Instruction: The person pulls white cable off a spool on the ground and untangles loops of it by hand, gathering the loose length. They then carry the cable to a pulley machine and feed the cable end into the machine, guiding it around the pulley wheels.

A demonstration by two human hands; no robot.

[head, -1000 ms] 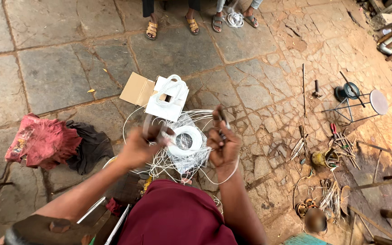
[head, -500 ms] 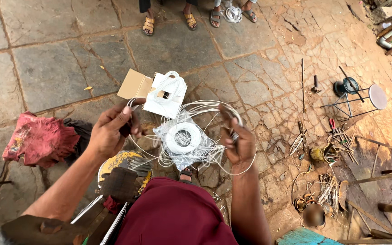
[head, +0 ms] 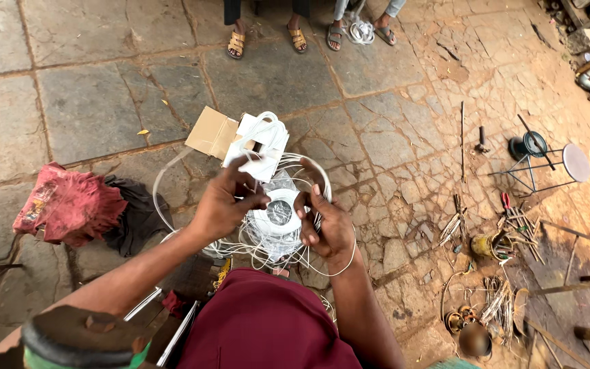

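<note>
Both hands hold a white wire coil (head: 278,215) above the stone floor (head: 90,109). The left hand (head: 223,201) and right hand (head: 326,225) have fingers clamped on its wire loops. A red cloth (head: 66,205) lies nearby.

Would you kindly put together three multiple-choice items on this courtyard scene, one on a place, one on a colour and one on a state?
1. Where does the red cloth lie?
A. on the small stool
B. on the stone floor, to the person's left
C. over the cardboard box

2. What colour is the wire coil between the hands?
A. white
B. green
C. black

3. How is the cardboard box beyond the hands?
A. taped shut
B. crushed flat
C. open, with its flap out

Answers: 1 B, it rests on the slabs beyond the left hand. 2 A, its loops by the right hand are white. 3 C, the brown flap lies spread.
</note>
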